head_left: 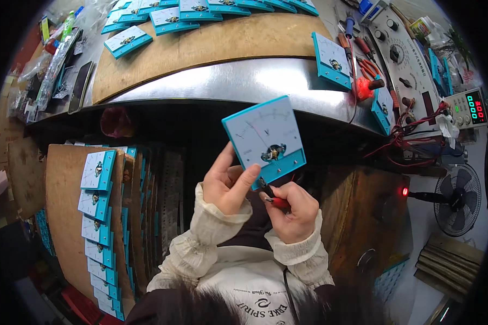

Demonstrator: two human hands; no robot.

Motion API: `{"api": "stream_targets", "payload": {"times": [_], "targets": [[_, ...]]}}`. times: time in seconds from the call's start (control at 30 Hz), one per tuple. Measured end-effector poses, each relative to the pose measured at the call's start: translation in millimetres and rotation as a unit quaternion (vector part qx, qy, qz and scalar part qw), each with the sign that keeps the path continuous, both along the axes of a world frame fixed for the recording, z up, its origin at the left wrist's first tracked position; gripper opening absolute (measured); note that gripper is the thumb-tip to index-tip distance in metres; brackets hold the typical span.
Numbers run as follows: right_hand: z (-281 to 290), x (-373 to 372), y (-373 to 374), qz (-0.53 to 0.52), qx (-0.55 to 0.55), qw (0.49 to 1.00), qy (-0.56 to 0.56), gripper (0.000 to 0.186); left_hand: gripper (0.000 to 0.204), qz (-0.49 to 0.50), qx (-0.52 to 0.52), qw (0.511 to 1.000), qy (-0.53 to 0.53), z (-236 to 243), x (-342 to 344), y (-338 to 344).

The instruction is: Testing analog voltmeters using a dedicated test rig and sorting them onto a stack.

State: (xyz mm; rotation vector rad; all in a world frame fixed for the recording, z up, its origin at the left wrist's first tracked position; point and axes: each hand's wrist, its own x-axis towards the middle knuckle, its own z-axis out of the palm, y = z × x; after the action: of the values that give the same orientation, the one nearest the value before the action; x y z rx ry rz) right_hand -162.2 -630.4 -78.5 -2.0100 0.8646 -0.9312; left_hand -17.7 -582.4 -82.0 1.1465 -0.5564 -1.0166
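An analog panel meter (276,120) with a white dial and teal frame is tilted in front of my chest, its needle and metal movement uncovered. My left hand (228,187) is closed on its lower left edge, the thumb over the front. Just below the meter's bottom edge, my right hand (295,212) pinches red and black test leads (277,202). Their tips reach up to the meter's lower left corner, but whether they touch its terminals I cannot tell. Part of the left fingers is hidden behind the meter.
More meters stand on the wooden board (228,40) behind the steel bench edge (200,81). Stacked boards (65,200) carrying meters are at left. At right are a lone meter (332,59), a control panel (401,54), a power supply (468,108), red wires and a fan (458,199).
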Motion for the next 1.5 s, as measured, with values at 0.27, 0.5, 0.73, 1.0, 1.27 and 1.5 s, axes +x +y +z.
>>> {"api": "stream_targets", "payload": {"times": [0.27, 0.5, 0.73, 1.0, 1.27, 1.5], "targets": [[-13.7, -24.2, 8.4, -0.059, 0.165, 0.981, -0.082, 0.033, 0.067, -0.082, 0.026, 0.993, 0.077, -17.4, 0.5, 0.7], [-15.0, -48.7, -3.9, -0.093, 0.118, 0.984, -0.1, 0.022, 0.068, -0.101, 0.036, 0.992, 0.064, -20.3, -7.4, -6.7], [-8.6, -46.3, -12.7, -0.114, 0.061, 0.991, -0.014, 0.019, 0.066, -0.109, 0.038, 0.99, 0.084, -18.0, -17.2, -13.0], [-11.0, -33.9, -7.4, -0.132, 0.032, 0.989, -0.064, 0.03, 0.061, -0.103, 0.048, 0.99, 0.082, -12.6, -9.2, -9.1], [-0.4, -26.4, -13.4, -0.155, 0.001, 0.985, 0.072, 0.113, 0.054, -0.122, 0.05, 0.989, 0.063, -6.4, -46.1, -17.0], [-48.9, -146.3, 10.2, -0.391, -0.01, 0.916, 0.086, 0.111, 0.072, -0.346, 0.041, 0.936, -0.041, -20.7, -90.7, -18.1]]}}
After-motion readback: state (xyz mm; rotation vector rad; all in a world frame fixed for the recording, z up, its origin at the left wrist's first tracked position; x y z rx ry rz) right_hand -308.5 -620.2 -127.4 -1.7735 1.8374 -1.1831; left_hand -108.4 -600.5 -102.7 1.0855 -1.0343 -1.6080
